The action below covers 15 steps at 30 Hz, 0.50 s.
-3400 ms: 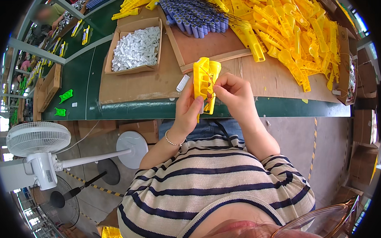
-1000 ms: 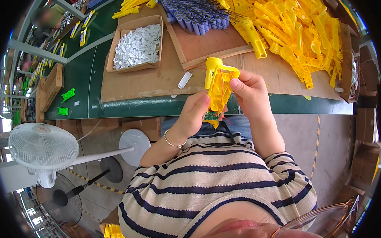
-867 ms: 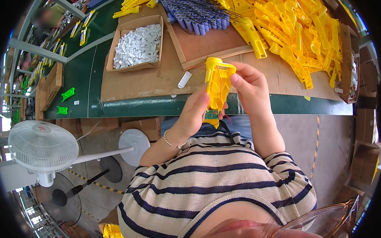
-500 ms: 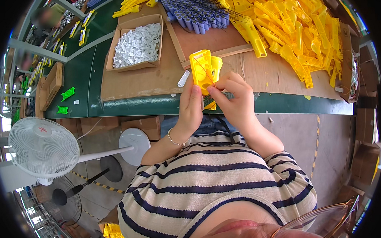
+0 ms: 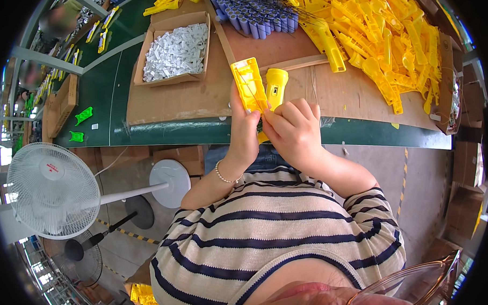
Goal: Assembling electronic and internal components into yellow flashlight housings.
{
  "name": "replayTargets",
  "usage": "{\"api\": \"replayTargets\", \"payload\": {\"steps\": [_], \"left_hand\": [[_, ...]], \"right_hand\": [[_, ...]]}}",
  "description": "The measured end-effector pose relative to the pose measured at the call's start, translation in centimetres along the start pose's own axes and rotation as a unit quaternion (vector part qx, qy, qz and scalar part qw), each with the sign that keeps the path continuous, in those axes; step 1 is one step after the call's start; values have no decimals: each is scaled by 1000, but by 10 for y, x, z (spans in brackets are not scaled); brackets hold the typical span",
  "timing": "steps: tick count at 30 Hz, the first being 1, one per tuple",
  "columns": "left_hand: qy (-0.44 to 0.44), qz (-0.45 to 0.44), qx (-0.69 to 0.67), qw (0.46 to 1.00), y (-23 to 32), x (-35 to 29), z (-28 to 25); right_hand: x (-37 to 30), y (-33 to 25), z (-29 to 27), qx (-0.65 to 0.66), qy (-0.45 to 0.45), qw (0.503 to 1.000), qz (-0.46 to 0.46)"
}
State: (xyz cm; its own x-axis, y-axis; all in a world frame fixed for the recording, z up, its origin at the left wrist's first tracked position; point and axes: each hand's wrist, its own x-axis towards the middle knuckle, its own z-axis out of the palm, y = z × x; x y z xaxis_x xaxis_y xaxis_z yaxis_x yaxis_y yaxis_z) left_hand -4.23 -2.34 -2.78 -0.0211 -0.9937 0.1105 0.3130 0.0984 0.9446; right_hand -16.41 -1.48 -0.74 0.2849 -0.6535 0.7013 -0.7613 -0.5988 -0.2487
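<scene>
My left hand [image 5: 245, 132] is closed around a yellow plastic flashlight housing, held up over the table's front edge. Its open, hollow half [image 5: 248, 83] faces me, with ribs inside. Beside that half stands a flashlight-shaped yellow part [image 5: 276, 87] with a round head and a small slot; whether the two are joined I cannot tell. A thin wire [image 5: 254, 87] runs down inside the hollow half. At its lower end the fingers of my right hand [image 5: 294, 128] are pinched together on the wire. Something small and dark green shows between my hands, mostly hidden.
A cardboard box [image 5: 176, 51] of small white parts stands back left. Blue cylindrical cells [image 5: 255, 20] with black wires lie on a wooden-edged board behind my hands. Yellow housings [image 5: 374, 46] are heaped at right. Green pieces [image 5: 84, 115] lie left; a white fan [image 5: 54, 188] stands by the table.
The hollow half has tilted and shifted slightly left, and the flashlight-shaped part now shows apart from it. My right hand has turned more over its pinch. The small white piece on the table is now out of sight.
</scene>
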Motion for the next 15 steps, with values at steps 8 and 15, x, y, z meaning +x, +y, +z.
{"api": "replayTargets", "payload": {"steps": [8,15], "left_hand": [[-23,-6,-21,1000,-13,11,-13],[-19,8,-41,999,-13,22,-11]], "right_hand": [[7,1,3,8,-42,999,-20],[14,6,20,44,-32,998,41]]}}
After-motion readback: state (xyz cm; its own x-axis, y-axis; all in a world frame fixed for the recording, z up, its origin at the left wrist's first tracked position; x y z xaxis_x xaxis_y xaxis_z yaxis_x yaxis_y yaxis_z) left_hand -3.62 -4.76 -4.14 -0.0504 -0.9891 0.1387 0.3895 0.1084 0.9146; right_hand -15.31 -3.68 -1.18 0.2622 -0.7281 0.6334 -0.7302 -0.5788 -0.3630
